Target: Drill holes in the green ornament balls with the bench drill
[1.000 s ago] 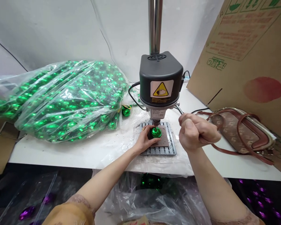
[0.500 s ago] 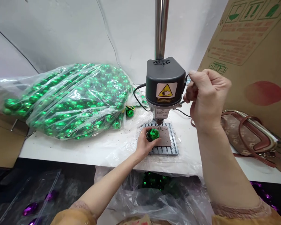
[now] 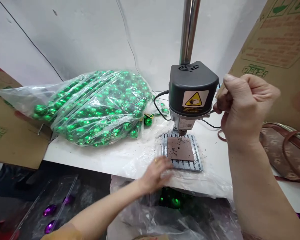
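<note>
Left to right, as we read it:

- Cardboard flap (image 3: 12, 133) at far left has green print, too skewed for us to read. Purple balls (image 3: 50, 210) lie below the table (image 3: 95, 160).
- Bag (image 3: 95, 106) of green balls lies on the table, with one loose ball (image 3: 147, 121) at its mouth.
- Left hand (image 3: 155, 171) is at the table's front edge, just beside the front-left corner of the base (image 3: 182, 164). It is motion-blurred. The fingers look flat and released, and we see nothing in them.
- Right below that hand, green balls sit in a lower bag (image 3: 173, 201) under the table edge.
- Pad (image 3: 180, 149) on the base is bare, so no ball is under the bit.
- Drill head (image 3: 193, 91) is up, clear of the pad. Its label (image 3: 195, 99) shows a yellow warning triangle with a hand pictogram. The text line under it is too small to read.
- Right hand (image 3: 242, 106) is clenched on the lever (image 3: 211, 112), held high beside the head.
- Handbag (image 3: 285, 150) is on the right. The box (image 3: 277, 43) behind it has green handling symbols and print that we can't read.

Our read is that we're between pieces: station empty, spindle raised. The next move calls for a fresh ball from the bag, seated on the pad under the bit and pinned by the left fingers, well clear of the bit, before the lever comes down.
</note>
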Available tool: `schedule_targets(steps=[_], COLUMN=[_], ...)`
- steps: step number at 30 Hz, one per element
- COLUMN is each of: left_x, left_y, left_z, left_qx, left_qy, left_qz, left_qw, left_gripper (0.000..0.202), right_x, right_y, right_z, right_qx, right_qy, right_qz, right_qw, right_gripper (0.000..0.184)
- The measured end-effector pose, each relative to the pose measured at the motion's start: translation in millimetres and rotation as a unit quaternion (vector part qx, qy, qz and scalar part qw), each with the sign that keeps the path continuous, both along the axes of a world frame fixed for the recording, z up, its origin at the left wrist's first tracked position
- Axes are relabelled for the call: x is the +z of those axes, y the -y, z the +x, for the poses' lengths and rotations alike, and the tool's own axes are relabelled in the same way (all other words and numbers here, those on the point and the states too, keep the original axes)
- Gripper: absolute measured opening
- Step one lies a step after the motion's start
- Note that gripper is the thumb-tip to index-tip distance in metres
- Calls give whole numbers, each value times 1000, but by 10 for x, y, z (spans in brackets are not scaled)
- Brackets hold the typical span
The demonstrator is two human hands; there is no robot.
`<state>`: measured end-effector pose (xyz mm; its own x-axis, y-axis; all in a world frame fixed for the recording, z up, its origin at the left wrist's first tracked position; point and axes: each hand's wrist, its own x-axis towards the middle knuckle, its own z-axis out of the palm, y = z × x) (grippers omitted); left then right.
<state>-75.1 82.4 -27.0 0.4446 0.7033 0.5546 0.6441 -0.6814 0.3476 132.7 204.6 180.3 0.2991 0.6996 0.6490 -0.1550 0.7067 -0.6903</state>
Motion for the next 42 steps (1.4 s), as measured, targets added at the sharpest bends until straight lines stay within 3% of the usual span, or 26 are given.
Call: schedule_targets(steps=[3, 5, 7, 10, 13, 15, 16, 18, 20, 22, 25, 31, 42], left_x=[224, 354, 432, 460, 441, 418, 404, 366, 319, 268, 199, 141, 46], left_y=[-851, -1382, -1767, -2025, -1980, -1835, -1738, -1520, -1310, -1150, -1036, -1018, -911], left_z=[-333, -519, -645, -720, -668, -561, -487, -315, -138, 12, 146, 201, 369], left_qx=[167, 271, 299, 300, 287, 238, 197, 105, 59, 63, 70, 59, 70], left_qy=[-41, -89, -93, -81, -40, 103, 207, 402, 498, 519, 485, 360, 284], left_qz=[-31, -102, -128, -144, -155, -208, -251, -342, -400, -410, -374, -331, -243], left_qw=[985, 953, 941, 940, 944, 943, 925, 843, 767, 747, 787, 870, 925], left_gripper=[24, 28, 29, 30, 31, 34, 37, 44, 49, 51, 52, 56, 56], right_x=[-7, -7, -5, -2, -2, -5, -7, -13, -17, -17, -14, -28, -58], right_y=[1, 2, 4, 4, -2, -10, -15, -25, -34, -40, -42, -56, -64], right_z=[1, 0, -2, -1, 1, 0, -2, -6, -8, -7, -2, -1, 5], right_qx=[-6, -11, -15, -16, -10, -10, -12, -13, -15, -17, -13, -16, -45], right_qy=[4, 3, 3, 5, 7, 8, 7, 4, 1, 1, 0, 7, 59], right_qz=[4, 5, 5, 10, 13, 15, 17, 23, 27, 28, 21, 32, 57], right_qw=[1000, 1000, 1000, 1000, 1000, 1000, 1000, 1000, 1000, 999, 1000, 999, 996], right_gripper=[39, 39, 38, 37, 38, 39, 40, 40, 41, 41, 42, 44, 48])
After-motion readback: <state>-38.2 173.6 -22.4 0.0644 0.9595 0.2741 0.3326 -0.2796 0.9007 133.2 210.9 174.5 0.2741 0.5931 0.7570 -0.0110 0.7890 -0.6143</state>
